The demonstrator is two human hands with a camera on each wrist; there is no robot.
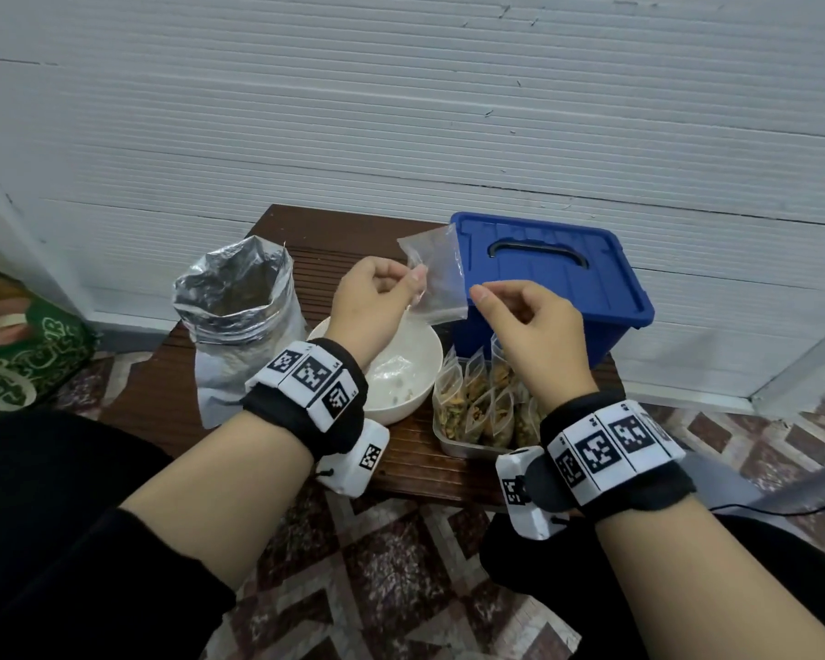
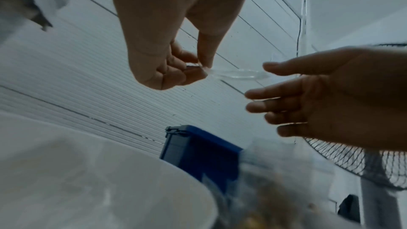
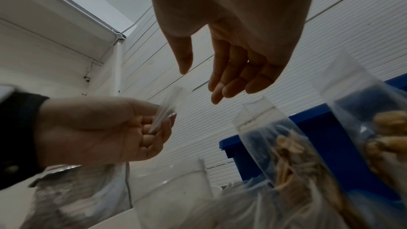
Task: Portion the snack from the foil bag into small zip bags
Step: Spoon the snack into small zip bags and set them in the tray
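head: looks down, forward at the tabletop (image 1: 401, 469)
wrists: close, low, facing up past the hands
shared: blue box (image 1: 553, 278) in all three

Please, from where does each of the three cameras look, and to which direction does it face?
Head: on the head, facing forward and down at the wooden table; both forearms show, left hand pinching an empty zip bag.
Left wrist: under the left hand, facing up toward the wall.
Right wrist: under the open right hand, facing up too.
Shared: both wrist views show the blue box and both hands.
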